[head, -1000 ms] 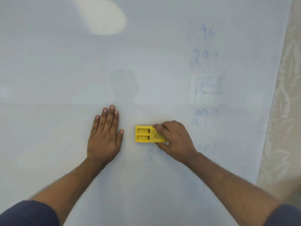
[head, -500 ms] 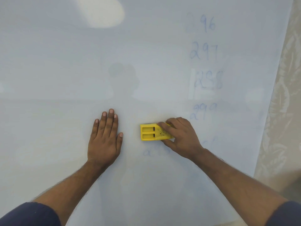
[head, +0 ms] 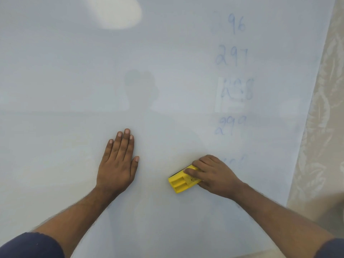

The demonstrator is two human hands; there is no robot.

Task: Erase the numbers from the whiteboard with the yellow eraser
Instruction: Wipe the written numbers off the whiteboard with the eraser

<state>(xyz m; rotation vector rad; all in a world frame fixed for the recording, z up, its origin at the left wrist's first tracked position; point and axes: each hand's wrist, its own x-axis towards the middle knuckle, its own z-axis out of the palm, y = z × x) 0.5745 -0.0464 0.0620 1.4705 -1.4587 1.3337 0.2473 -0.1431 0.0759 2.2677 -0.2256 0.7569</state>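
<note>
Gripping the tilted yellow eraser [head: 183, 181] against the whiteboard [head: 74, 81], the right hand [head: 214, 175] curls beside seemingly faint numbers [head: 234, 54], while the left hand [head: 117, 164] lies flat, fingers together.

pale leaf-patterned cloth [head: 320, 127] | along the right edge | bright glare patch [head: 119, 12] | top left

A single head-worn camera looks forward and down from close range onto the whiteboard [head: 167, 62], which fills nearly the whole view. Both forearms enter from the bottom edge, and a pale patterned cloth [head: 323, 127] borders the whiteboard's right side.
</note>
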